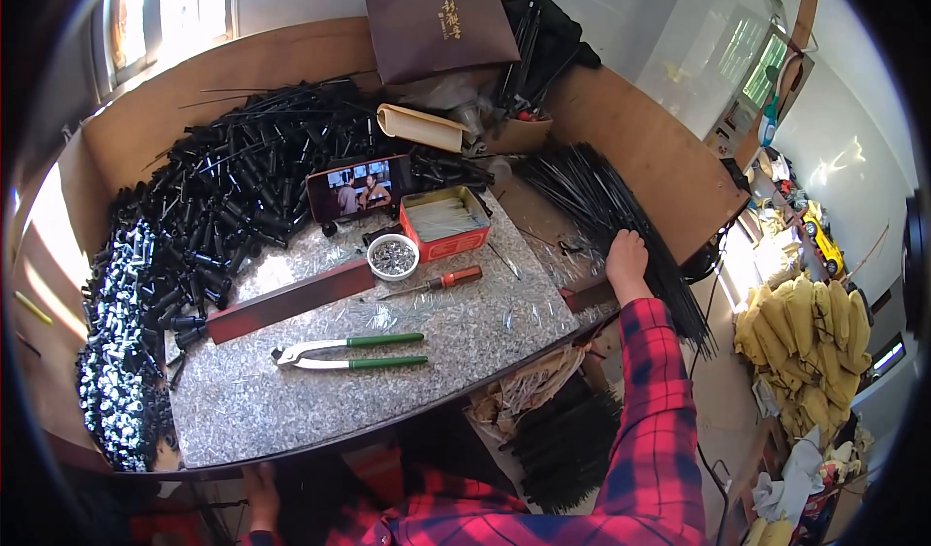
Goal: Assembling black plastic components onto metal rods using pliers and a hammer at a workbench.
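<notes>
My right hand (pixel 628 257), its sleeve red and navy plaid, reaches to the right side of the table. Its fingers are curled against the left edge of a fanned bundle of thin black rods (pixel 596 192). How many rods the fingers grip is hidden. Low at the left, my left hand (pixel 260 496) is by the front table edge, in shadow; its fingers are mostly hidden. Green-handled pincers (pixel 354 349) lie on the speckled stone slab (pixel 485 328). Behind them are a screwdriver (pixel 436 282), a white bowl of small metal pieces (pixel 393 257) and a red tin (pixel 446 240).
A heap of black tubular parts (pixel 242 168) and shiny metal pieces (pixel 121 342) fills the left side. A dark red bar (pixel 291 299) lies by a propped phone (pixel 359 189). Wooden boards (pixel 640 148) wall the table. Yellow sacks (pixel 805 342) are piled at right.
</notes>
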Motion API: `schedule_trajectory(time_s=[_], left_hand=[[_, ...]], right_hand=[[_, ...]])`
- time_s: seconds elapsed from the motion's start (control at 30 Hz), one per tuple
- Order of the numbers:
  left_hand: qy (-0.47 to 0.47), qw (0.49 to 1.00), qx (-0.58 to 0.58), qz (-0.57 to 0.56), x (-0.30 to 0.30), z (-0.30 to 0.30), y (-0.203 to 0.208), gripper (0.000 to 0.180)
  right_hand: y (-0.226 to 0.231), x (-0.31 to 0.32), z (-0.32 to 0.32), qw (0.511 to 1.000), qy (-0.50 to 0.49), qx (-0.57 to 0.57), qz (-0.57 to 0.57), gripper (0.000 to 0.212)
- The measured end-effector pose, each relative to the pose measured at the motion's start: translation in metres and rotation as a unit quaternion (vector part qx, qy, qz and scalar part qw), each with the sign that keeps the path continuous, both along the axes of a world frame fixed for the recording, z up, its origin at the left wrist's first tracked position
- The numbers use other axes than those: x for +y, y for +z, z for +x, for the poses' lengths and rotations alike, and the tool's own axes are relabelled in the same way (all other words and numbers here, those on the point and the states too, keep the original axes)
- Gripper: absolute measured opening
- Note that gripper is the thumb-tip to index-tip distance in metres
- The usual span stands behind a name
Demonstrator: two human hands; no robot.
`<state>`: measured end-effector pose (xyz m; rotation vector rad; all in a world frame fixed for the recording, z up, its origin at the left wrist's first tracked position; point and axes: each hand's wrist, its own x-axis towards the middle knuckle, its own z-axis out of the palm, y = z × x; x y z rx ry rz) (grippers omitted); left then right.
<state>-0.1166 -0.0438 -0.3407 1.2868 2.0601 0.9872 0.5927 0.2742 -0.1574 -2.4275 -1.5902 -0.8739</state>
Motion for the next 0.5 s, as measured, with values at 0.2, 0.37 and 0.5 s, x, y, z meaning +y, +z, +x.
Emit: schedule_trajectory(time_s=[0.2, 0.37, 0.5], left_hand=[[-0.023, 1.0, 0.009, -0.01, 0.005, 0.015, 0.021, 0.05], [-0.035, 0.998, 0.03, -0.032, 0.014, 0.026, 0.043, 0.045], [-0.044, 0.999, 0.009, 0.023, 0.011, 0.031, 0.052, 0.042]], right_hand=[[0.024, -0.021, -0.015, 0.985, 0.104, 0.138, -0.009, 0.027], [0.034, -0.021, -0.016, 0.975, 0.103, 0.194, 0.014, 0.03], [0.048, -0.019, -0.017, 0.965, 0.116, 0.227, 0.062, 0.028]])
